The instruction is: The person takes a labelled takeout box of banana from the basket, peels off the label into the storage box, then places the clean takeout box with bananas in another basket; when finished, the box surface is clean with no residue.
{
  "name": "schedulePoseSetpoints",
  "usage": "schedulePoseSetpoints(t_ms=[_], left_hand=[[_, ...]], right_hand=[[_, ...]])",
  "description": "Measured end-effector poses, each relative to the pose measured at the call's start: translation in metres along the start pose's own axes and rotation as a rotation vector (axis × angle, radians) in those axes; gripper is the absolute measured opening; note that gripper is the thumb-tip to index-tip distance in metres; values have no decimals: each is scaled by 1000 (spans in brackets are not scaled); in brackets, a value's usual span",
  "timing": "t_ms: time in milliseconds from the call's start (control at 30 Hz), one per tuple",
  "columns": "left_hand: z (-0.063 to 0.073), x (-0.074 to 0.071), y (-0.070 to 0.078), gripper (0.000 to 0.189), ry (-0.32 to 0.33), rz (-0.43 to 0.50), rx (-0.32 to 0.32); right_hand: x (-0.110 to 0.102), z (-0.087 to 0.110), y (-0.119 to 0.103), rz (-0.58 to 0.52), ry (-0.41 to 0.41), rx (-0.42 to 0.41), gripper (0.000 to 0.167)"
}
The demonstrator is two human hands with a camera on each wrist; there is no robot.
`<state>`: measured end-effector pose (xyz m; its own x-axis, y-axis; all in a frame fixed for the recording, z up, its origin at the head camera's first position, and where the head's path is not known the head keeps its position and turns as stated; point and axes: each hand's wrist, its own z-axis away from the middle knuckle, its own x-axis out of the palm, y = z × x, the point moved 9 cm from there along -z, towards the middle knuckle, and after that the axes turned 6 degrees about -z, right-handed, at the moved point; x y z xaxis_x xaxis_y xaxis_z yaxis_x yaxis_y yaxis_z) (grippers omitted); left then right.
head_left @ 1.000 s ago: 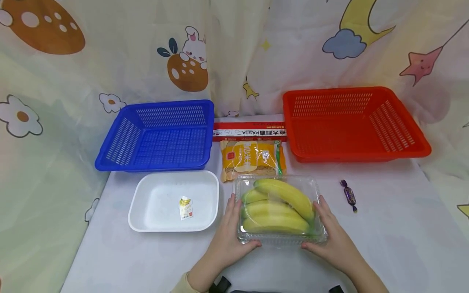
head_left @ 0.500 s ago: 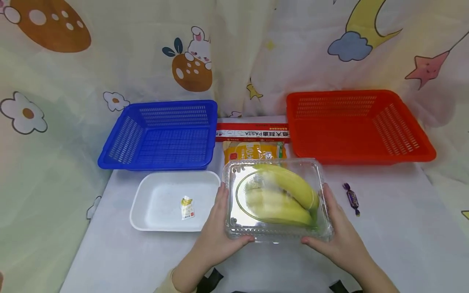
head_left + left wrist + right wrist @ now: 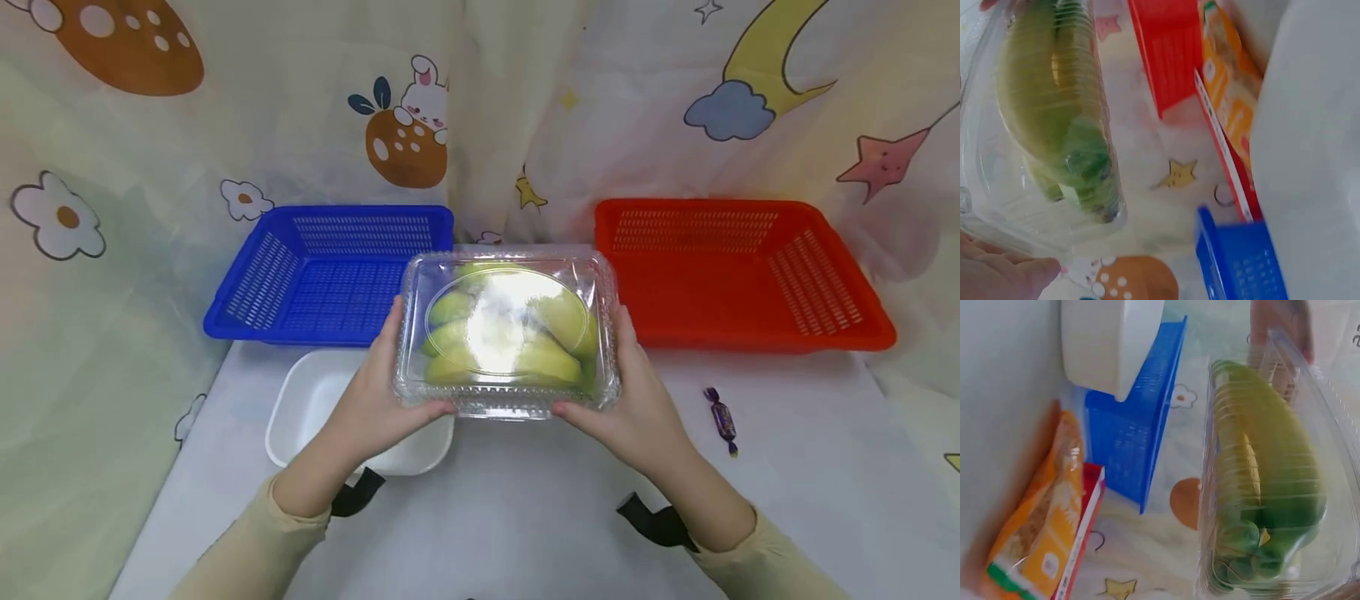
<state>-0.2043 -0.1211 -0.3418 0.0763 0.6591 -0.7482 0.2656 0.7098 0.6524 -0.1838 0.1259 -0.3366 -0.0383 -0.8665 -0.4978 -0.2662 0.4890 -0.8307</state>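
Note:
A clear plastic clamshell box (image 3: 506,400) with yellow-green bananas (image 3: 547,362) inside is held up above the table between both hands. My left hand (image 3: 382,400) grips its left end, fingers along the side and thumb on the near edge. At the opposite end, my right hand (image 3: 633,400) holds it the same way. Light glares off the closed lid in the head view. In the left wrist view, banana stems (image 3: 1091,181) show through the wall beside the left fingers (image 3: 1007,272). Both wrist views show the raised box apart from the baskets behind.
A blue basket (image 3: 330,340) stands back left, a red basket (image 3: 750,340) back right. In front of the blue one lies a white tray (image 3: 300,408). A wrapped candy (image 3: 722,421) lies at right. An orange food packet (image 3: 1047,531) and red pasta box (image 3: 1088,503) sit between the baskets.
Both hands have lifted the banana box off the table and moved it up, forward and slightly left. It now hides the orange packet and pasta box in the head view.

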Motion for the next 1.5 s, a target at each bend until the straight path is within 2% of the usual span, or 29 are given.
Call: schedulePoseSetpoints(t_ms=[200, 367, 600, 867, 1067, 1300, 1500], left_hand=[[-21, -33, -21, 118, 36, -29, 3], [-33, -54, -39, 115, 20, -52, -33], [-48, -79, -61, 111, -31, -149, -90], [-73, -101, -99, 113, -130, -197, -154], [-88, -114, -127, 107, -168, -143, -205], [-98, -124, -152, 94, -144, -43, -233], [-102, -125, -170, 87, -135, 50, -254]], right_hand=[[24, -35, -12, -11, -1, 12, 117], [46, -58, -17, -76, -14, 19, 112], [76, -88, -24, -146, -44, 55, 111], [112, -120, -26, -157, -55, 77, 112], [138, -144, -30, -143, -84, 61, 111], [166, -163, -27, -87, -174, 59, 105], [187, -171, -23, -8, -233, 81, 104]])
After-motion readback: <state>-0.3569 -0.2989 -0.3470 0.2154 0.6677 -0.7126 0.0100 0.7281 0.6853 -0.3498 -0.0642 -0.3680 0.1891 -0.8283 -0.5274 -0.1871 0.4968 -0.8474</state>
